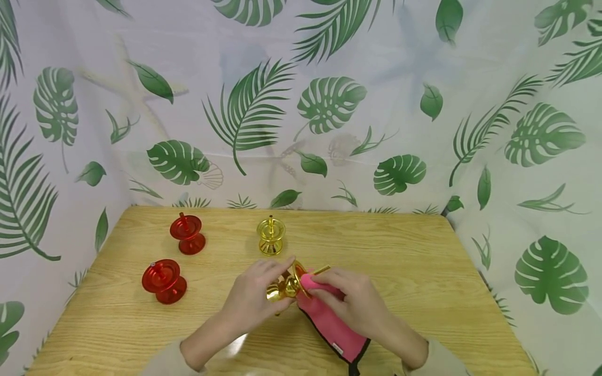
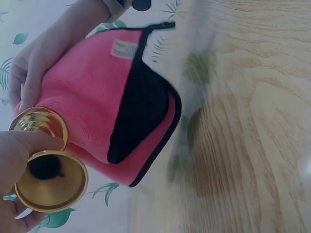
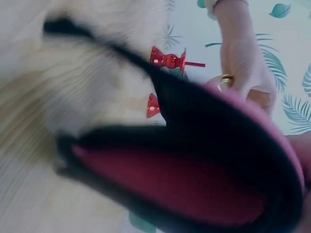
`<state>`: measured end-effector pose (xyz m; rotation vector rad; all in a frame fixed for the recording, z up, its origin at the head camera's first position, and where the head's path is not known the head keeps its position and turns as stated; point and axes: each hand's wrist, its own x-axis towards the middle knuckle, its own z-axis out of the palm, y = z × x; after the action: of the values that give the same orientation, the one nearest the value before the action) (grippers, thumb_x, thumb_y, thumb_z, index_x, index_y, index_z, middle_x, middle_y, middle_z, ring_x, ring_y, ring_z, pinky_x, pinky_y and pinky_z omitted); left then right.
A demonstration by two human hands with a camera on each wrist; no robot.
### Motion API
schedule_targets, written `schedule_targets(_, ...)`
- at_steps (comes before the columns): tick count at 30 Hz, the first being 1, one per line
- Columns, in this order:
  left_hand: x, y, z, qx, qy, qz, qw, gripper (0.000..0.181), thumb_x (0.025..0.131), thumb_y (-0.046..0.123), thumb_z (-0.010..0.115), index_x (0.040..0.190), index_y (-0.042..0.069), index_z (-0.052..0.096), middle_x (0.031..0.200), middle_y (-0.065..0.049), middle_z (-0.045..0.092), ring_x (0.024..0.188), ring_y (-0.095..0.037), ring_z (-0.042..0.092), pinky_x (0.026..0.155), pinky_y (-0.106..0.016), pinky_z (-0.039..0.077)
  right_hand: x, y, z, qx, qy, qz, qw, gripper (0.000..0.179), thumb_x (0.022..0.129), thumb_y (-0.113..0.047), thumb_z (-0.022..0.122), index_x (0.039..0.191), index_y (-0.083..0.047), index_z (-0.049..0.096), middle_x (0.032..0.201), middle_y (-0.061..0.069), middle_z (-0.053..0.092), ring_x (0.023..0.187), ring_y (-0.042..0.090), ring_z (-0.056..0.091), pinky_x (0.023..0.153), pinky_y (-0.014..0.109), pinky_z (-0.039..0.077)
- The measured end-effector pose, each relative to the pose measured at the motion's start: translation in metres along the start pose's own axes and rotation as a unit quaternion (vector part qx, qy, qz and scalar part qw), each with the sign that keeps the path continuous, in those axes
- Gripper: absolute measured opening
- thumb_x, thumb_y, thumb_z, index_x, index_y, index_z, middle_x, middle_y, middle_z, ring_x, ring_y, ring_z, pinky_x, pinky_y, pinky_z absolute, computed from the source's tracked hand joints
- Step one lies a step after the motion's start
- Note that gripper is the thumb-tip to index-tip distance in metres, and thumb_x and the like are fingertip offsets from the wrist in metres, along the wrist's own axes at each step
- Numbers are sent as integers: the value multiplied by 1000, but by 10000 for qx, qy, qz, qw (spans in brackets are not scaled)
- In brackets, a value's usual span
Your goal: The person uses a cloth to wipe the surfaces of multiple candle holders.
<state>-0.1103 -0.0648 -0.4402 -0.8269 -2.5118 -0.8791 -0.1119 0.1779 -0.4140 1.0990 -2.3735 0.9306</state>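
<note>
My left hand (image 1: 251, 295) grips a gold candle holder (image 1: 291, 285) by its stem, tilted on its side above the table. Its hollow base (image 2: 53, 187) faces the camera in the left wrist view. In my right hand (image 1: 362, 300) is a pink cloth (image 1: 335, 326) with black edging and a small white tag. Bunched between the fingers, the cloth presses against the holder's dish near its spike. The cloth's loose end hangs toward the table's front and fills much of the right wrist view, blurred there.
A second gold candle holder (image 1: 270, 237) stands upright at the back middle of the wooden table (image 1: 400, 250). Two red candle holders, one farther back (image 1: 188, 235) and one nearer (image 1: 164, 282), stand on the left. A leaf-patterned curtain (image 1: 282, 120) encloses the back and sides.
</note>
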Motion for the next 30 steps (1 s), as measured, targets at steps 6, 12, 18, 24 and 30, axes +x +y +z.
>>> schedule_targets(6, -1, 0, 5, 903, 455, 625, 9929, 79, 67, 23, 100, 139, 12, 69, 101, 1, 73, 88, -15, 64, 73, -28, 58, 6, -9, -5, 475, -434, 1087, 9920, 11, 92, -13, 81, 104, -11, 82, 94, 1, 82, 74, -4, 66, 64, 16, 56)
schedule_targets(12, -1, -1, 7, 973, 478, 671, 9918, 80, 67, 24, 100, 138, 10, 68, 103, 1, 75, 89, -15, 68, 72, -28, 61, 7, -11, -6, 215, -345, 814, 9959, 14, 90, -11, 82, 104, -12, 81, 90, -2, 79, 70, -6, 59, 62, 12, 51)
schedule_targets(18, -3, 1, 1, 263, 309, 233, 9989, 78, 70, 19, 98, 140, 8, 66, 108, -2, 79, 85, -12, 72, 69, -24, 59, 2, -4, -3, -288, -29, -341, 9990, 27, 82, 1, 85, 105, -12, 78, 93, -1, 78, 73, 3, 67, 67, 13, 55)
schedule_targets(24, -2, 4, 0, -472, 175, -267, 9984, 71, 74, 18, 95, 139, 7, 67, 103, 0, 79, 81, -9, 74, 72, -22, 59, -3, 10, 2, -559, 458, -1128, 9910, 11, 98, -19, 76, 105, -10, 78, 97, 3, 78, 81, 14, 77, 73, 23, 62)
schedule_targets(30, -2, 6, 2, -737, 158, -463, 9961, 70, 73, 19, 94, 137, 7, 68, 101, 0, 80, 80, -9, 73, 71, -21, 57, -7, 17, 6, -639, 950, -1220, 9859, 33, 106, -34, 59, 98, -7, 77, 91, 5, 78, 76, 17, 77, 69, 24, 62)
